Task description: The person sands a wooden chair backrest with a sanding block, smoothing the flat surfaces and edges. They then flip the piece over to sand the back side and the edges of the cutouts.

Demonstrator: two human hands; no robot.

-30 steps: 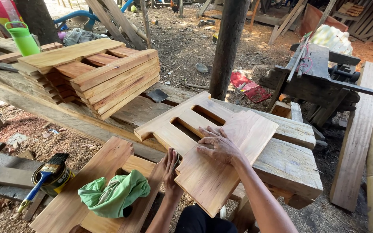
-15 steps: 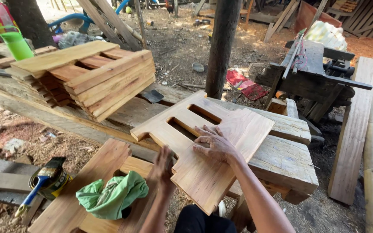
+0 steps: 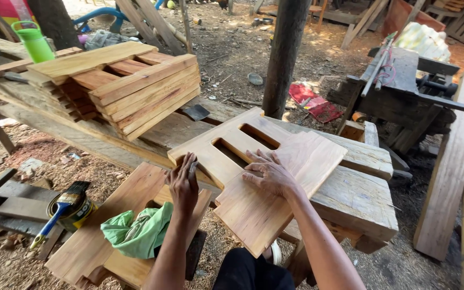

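Note:
A light wooden panel (image 3: 291, 177) with two long slots lies on a heavy timber bench (image 3: 358, 201) in front of me. My right hand (image 3: 268, 175) rests flat on the panel's middle, fingers spread, pressing it down. My left hand (image 3: 183, 184) is at the panel's left edge, by the near slot. Its fingers are closed on a small grey piece (image 3: 192, 169), possibly sandpaper.
A stack of similar slotted panels (image 3: 135, 88) sits at the back left, with a green cup (image 3: 34, 42) behind. Lower left are another panel (image 3: 89, 244), a green cloth (image 3: 135, 233) and a tin with a blue-handled brush (image 3: 70, 208). A post (image 3: 285, 53), a machine (image 3: 404, 91) and planks (image 3: 452, 161) stand beyond.
My left hand has risen from beside the panel's lower left up to its left edge near the slot. The right hand has stayed flat on the panel.

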